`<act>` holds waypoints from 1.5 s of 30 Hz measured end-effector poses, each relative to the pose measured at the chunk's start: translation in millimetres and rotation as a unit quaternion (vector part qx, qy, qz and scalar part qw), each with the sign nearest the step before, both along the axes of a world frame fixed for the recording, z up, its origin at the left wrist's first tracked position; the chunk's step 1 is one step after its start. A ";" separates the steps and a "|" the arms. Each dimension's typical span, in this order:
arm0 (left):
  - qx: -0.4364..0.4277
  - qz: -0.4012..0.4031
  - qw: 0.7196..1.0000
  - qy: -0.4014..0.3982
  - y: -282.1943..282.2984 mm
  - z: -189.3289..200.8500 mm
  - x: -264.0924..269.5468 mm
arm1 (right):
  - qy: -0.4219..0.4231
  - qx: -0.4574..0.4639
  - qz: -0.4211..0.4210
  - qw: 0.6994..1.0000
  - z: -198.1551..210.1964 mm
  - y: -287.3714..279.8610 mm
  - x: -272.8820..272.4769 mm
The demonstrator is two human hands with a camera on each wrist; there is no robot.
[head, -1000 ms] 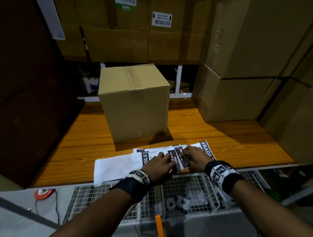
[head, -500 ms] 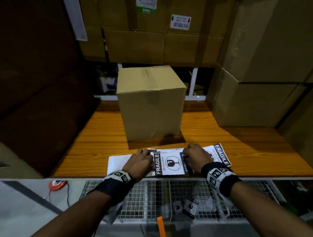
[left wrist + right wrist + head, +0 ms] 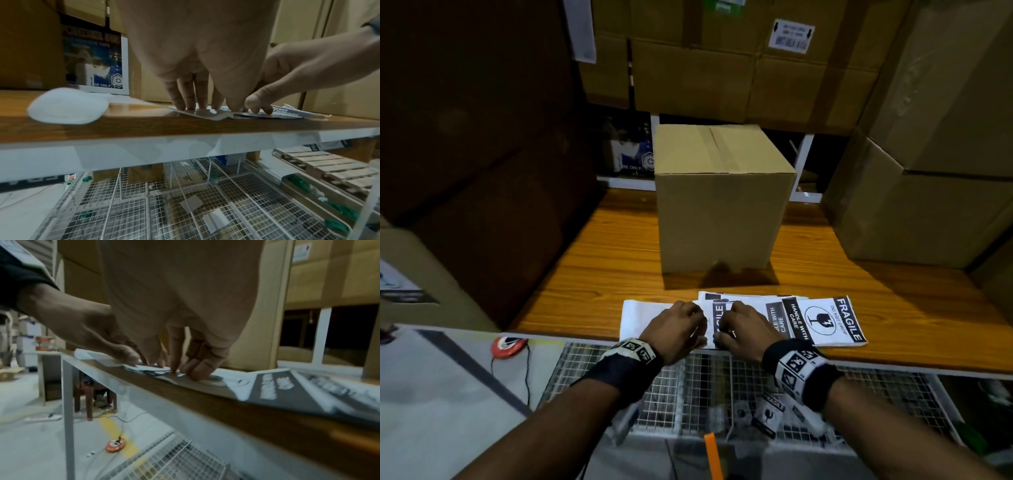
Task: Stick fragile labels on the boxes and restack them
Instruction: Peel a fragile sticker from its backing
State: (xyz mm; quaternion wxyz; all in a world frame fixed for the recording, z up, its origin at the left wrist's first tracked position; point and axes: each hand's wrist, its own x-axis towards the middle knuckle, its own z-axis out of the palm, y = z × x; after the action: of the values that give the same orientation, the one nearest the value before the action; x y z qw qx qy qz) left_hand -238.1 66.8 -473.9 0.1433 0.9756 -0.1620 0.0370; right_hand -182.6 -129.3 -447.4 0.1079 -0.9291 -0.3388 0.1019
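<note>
A sealed brown cardboard box [image 3: 722, 205] stands mid-table on the wooden table [image 3: 592, 274]. Several black-and-white fragile labels [image 3: 825, 320] lie fanned along the front edge, beside a white backing sheet [image 3: 637, 317]. My left hand [image 3: 681, 322] presses its straight fingers [image 3: 185, 100] down on the sheet and the labels' left edge. My right hand [image 3: 739, 323] sits right next to it with curled fingers [image 3: 203, 368], pinching the edge of the top fragile label [image 3: 162, 369]. Both hands lie just in front of the box, apart from it.
Large stacked cartons [image 3: 928, 205] wall in the right side, more cartons [image 3: 705, 78] line the back, and dark boxes [image 3: 482, 164] fill the left. A wire mesh basket [image 3: 688, 394] with label scraps hangs below the table edge. An orange-red disc [image 3: 508, 346] lies on the floor.
My hands, half a second ago spread to either side of the top label, have come together at its left edge. The labels lie fanned further right.
</note>
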 end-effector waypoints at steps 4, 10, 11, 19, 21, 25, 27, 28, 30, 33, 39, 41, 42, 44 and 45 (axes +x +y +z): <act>0.003 -0.013 1.000 -0.015 4.4 -6.1 3.7 | 0.023 -0.014 -0.052 0.998 -5.6 8.5 -6.9; 0.011 -0.047 0.999 0.019 17.5 -11.0 10.4 | 0.024 -0.006 -0.077 0.997 -9.5 11.8 -9.9; 0.010 -0.047 0.999 0.018 18.3 -12.3 10.0 | 0.023 -0.006 -0.077 0.997 -9.5 11.7 -10.2; 0.003 -0.087 0.996 0.026 26.0 -10.4 -1.6 | -0.002 0.019 -0.056 0.998 -6.4 3.3 -14.8; 0.018 -0.100 0.995 0.023 27.7 -11.5 -4.3 | 0.002 0.014 -0.038 0.999 -6.5 0.1 -17.5; 0.037 -0.092 0.994 -0.044 20.0 -15.6 -9.5 | -0.037 -0.011 0.018 0.999 -8.2 -3.9 -22.7; 0.038 -0.091 0.992 -0.078 18.1 -18.6 -10.8 | -0.058 -0.013 0.038 0.997 -10.0 -4.2 -25.4; 0.036 -0.094 0.991 -0.088 18.3 -19.9 -11.7 | -0.058 -0.005 0.038 0.998 -10.7 -3.8 -27.0; 0.037 -0.108 0.988 -0.105 19.4 -22.0 -12.8 | -0.042 0.029 0.008 0.999 -12.0 -2.7 -27.4; 0.020 -0.116 0.988 -0.102 19.5 -20.7 -16.7 | -0.022 0.073 -0.054 0.996 -12.7 1.6 -17.9; -0.017 -0.061 0.997 -0.047 17.5 -12.6 -13.0 | -0.037 -0.021 0.010 0.999 -4.8 12.1 27.1; -0.029 -0.026 0.999 -0.014 15.1 -7.0 -6.8 | -0.024 -0.071 0.041 0.996 0.5 15.6 38.4; -0.026 -0.009 1.000 0.003 12.8 -3.7 -3.8 | -0.015 -0.090 0.049 0.995 2.8 16.9 42.7; -0.005 0.018 1.000 0.025 6.7 0.0 1.7 | -0.011 -0.108 0.055 0.993 5.6 18.3 49.7; 0.011 0.027 0.999 0.029 4.1 0.9 3.3 | -0.013 -0.106 0.053 0.993 6.0 19.4 52.4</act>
State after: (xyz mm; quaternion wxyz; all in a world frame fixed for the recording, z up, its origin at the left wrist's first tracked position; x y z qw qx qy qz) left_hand -234.8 70.9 -473.0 0.1357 0.9819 -0.1315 0.0106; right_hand -130.2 -109.9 -441.4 -0.0013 -0.9171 -0.3766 0.1306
